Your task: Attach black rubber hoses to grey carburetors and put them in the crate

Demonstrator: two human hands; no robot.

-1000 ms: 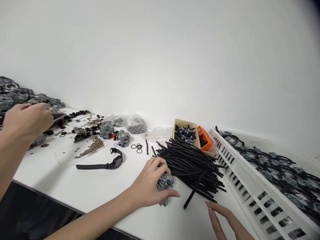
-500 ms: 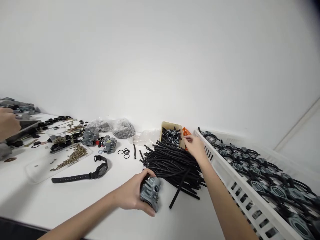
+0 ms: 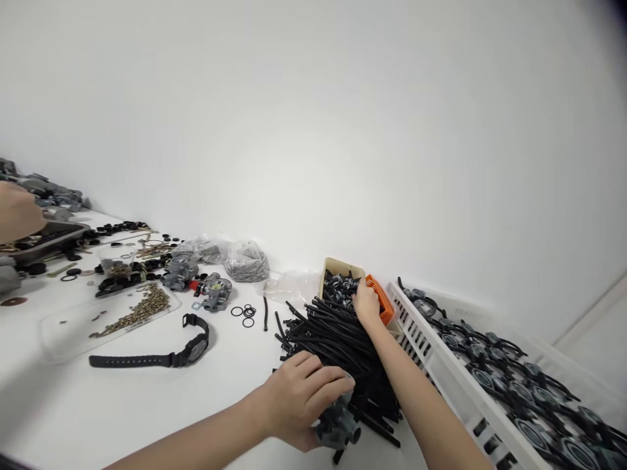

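- I see my left hand (image 3: 306, 395) wrapped around a grey carburetor (image 3: 337, 427), low in the view, by the near end of a big pile of black hoses (image 3: 337, 333).
- My right hand (image 3: 367, 303) is at the cream tub (image 3: 343, 265) of little parts, beside the orange basket (image 3: 385, 305).
- The hose pile lies between me and the tub; the white crate (image 3: 453, 367) stands to the right.
- A black watch (image 3: 196, 352) and rubber rings (image 3: 249, 313) lie to the left.
- The table (image 3: 240, 365) is white, like the wall (image 3: 313, 130) behind.
- My right fingertips are hidden, so I can't tell if they pinch anything.
- Another person's hand (image 3: 18, 212) is cut off at the left edge.
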